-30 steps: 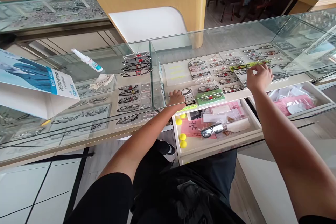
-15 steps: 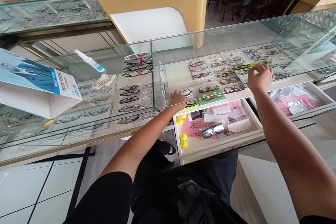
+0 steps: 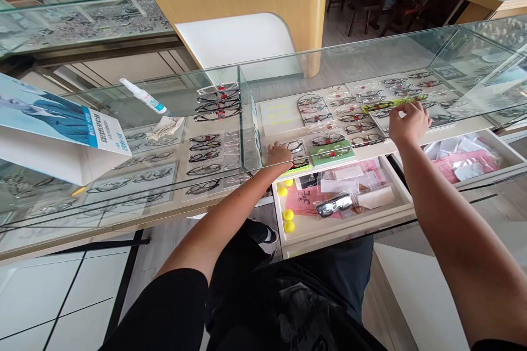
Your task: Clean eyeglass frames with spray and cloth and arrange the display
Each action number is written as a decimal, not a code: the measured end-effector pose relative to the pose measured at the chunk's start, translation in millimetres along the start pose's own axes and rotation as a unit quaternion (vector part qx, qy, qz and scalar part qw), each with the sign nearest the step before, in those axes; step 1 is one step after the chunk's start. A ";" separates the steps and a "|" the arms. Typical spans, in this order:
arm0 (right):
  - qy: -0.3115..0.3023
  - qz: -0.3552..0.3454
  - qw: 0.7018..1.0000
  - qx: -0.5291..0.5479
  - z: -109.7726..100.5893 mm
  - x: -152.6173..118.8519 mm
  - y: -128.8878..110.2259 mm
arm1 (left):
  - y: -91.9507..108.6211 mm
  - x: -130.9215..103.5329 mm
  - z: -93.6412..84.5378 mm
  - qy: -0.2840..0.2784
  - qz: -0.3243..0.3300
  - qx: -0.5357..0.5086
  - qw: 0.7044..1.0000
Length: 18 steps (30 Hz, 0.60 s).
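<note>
My left hand [image 3: 279, 156] reaches into the glass display case [image 3: 244, 162], its fingers curled at the left of a white card with eyeglasses [image 3: 295, 146] on it. What the fingertips touch is hidden. My right hand [image 3: 409, 122] is over the case's right part, thumb and forefinger closed together in a ring beside a yellow-green strip [image 3: 382, 105]. I cannot make out anything between them. Between my hands lie a green card [image 3: 329, 154] with clear glasses on it and dark-framed eyeglasses [image 3: 368, 140] in rows.
Below, an open drawer [image 3: 307, 233] holds pink packets, bagged sunglasses [image 3: 334, 204] and yellow balls [image 3: 289, 227]. Another open drawer [image 3: 508, 162] is at the right. A white bottle [image 3: 144, 96], a cloth [image 3: 165, 128] and a sign stand [image 3: 105, 134] rest on the glass top at left.
Both hands keep nearly the same place and pose. The whole view has shifted very slightly; nothing else has visibly moved.
</note>
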State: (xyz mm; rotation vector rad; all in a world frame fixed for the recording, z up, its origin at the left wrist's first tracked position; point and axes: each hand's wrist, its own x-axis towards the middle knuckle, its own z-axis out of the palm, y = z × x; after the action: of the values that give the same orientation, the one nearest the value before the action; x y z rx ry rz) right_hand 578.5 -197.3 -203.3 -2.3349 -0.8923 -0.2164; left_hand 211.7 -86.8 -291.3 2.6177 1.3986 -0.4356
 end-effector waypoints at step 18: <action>-0.001 -0.002 1.000 0.011 2.2 1.8 2.7 | 1.1 1.5 3.4 0.003 0.006 0.000 1.000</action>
State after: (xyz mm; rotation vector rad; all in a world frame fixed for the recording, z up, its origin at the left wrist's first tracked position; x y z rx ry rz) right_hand 581.5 -196.5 -205.8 -2.3136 -0.8959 -0.2055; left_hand 212.9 -87.1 -295.0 2.6289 1.3848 -0.4265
